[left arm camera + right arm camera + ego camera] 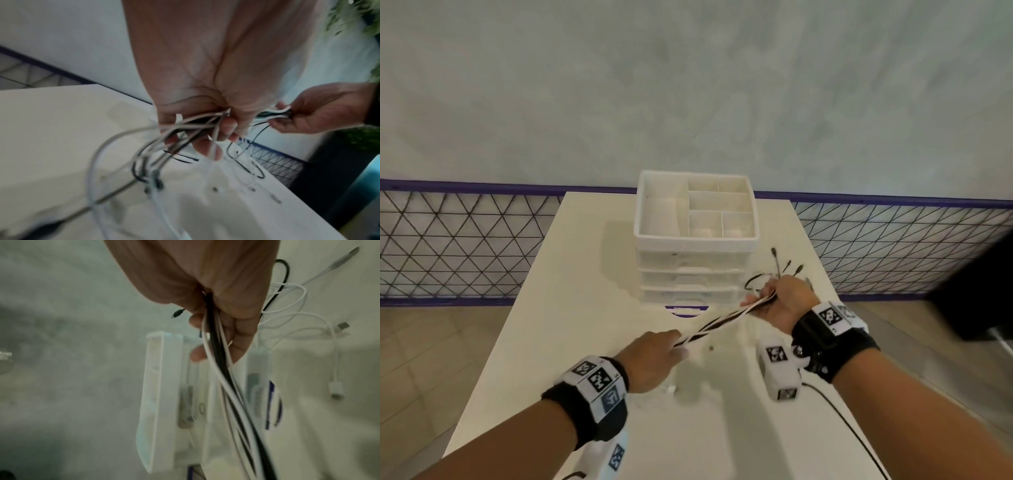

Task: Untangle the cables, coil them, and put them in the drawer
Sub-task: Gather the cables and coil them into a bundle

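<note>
A twisted bundle of white and black cables (719, 324) stretches between my two hands above the white table (585, 274). My left hand (657, 356) grips the near end; in the left wrist view its fingers (224, 128) curl round the strands while loose loops (127, 162) hang below. My right hand (779, 301) grips the far end, and black plug ends (779, 260) stick out beyond it. In the right wrist view my right hand (222, 324) holds the cables (228, 386), with white USB ends (336, 389) dangling. The white drawer unit (695, 270) stands just behind, drawers closed.
A divided organiser tray (697, 209) tops the drawer unit. A wire-mesh fence with a purple rail (465, 246) runs behind the table. A dark object (976, 291) sits at the right edge. Both wrists carry cameras with marker tags (782, 371).
</note>
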`<act>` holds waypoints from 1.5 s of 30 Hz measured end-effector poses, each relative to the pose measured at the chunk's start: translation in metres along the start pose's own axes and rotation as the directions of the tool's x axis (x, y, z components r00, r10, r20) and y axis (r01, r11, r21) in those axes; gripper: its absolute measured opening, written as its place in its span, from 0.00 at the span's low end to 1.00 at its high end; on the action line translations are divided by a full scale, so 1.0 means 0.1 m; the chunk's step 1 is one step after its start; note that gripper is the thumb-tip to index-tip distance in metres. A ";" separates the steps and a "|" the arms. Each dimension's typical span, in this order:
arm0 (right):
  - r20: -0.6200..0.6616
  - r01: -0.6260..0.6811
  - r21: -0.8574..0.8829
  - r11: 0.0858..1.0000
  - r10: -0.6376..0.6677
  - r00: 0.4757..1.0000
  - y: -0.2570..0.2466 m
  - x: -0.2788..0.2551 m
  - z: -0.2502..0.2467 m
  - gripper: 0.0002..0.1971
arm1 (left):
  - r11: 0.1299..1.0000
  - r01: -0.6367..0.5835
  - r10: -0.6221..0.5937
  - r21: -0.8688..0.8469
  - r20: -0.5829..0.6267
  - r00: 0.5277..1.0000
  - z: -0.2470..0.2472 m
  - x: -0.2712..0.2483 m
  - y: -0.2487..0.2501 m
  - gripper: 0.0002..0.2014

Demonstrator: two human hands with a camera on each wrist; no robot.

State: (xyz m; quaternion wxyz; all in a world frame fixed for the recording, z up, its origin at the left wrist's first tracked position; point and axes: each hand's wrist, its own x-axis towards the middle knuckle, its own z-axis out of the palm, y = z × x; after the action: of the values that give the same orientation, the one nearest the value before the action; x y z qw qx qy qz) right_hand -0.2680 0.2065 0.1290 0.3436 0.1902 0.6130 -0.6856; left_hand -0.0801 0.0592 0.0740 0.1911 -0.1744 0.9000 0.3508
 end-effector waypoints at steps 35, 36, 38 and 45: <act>0.679 0.735 -0.431 0.524 -0.348 0.647 0.43 -0.60 -0.08 0.02 | 0.559 -0.129 0.051 -0.819 -0.121 0.991 -0.29 -0.43 0.30 0.26; 0.690 0.731 -0.415 0.542 -0.336 0.641 0.43 -0.63 -0.10 0.02 | 0.432 -0.097 0.079 -0.897 -0.069 0.994 -0.23 -0.46 0.27 0.29; 0.702 0.733 -0.406 0.545 -0.328 0.632 0.46 -0.63 -0.13 0.03 | 0.216 -0.023 0.099 -0.976 -0.001 0.995 -0.14 -0.47 0.28 0.33; 0.793 0.695 -0.376 0.612 -0.174 0.583 0.50 -0.70 -0.18 0.11 | 0.188 0.005 -0.106 -0.982 -0.015 0.994 -0.14 -0.46 0.43 0.34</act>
State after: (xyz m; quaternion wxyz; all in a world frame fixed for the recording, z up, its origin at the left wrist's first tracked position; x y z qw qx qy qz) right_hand -0.1874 0.2395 0.1381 0.3928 -0.3824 0.6648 -0.5074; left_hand -0.0628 0.0875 0.1289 0.0132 -0.3021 0.4709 0.8287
